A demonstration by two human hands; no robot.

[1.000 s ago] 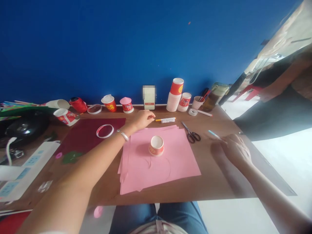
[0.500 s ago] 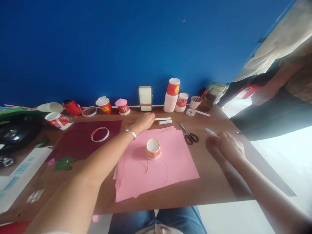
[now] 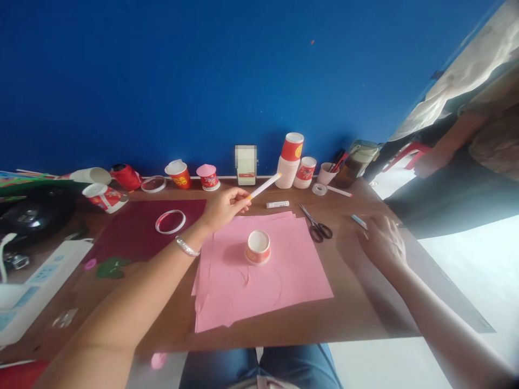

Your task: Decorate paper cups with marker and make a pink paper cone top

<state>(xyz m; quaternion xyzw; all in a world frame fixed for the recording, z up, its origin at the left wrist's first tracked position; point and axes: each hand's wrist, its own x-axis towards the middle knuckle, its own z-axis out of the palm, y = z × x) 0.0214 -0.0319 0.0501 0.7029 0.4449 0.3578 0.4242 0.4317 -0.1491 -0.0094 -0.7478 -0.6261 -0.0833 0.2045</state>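
My left hand is closed round one end of a white marker with orange ends, held up and slanting to the right above the table. My right hand lies palm down on the table at the right, fingers loosely spread, beside a blue-tipped marker that the hand partly hides. Between my hands a short cut paper cup stands upright on pink paper sheets, with curved lines near it. A glue stick and black-handled scissors lie behind and right of the sheets.
Along the blue wall stand a cup stack, a red cup with a pink cone top, a small box-like stand and a bottle. Left lie dark red paper and a power strip. A person stands at right.
My left hand has drawn back toward me and left, lifting the orange-ended marker off the table. My right hand has flattened and loosened from the blue-tipped marker.
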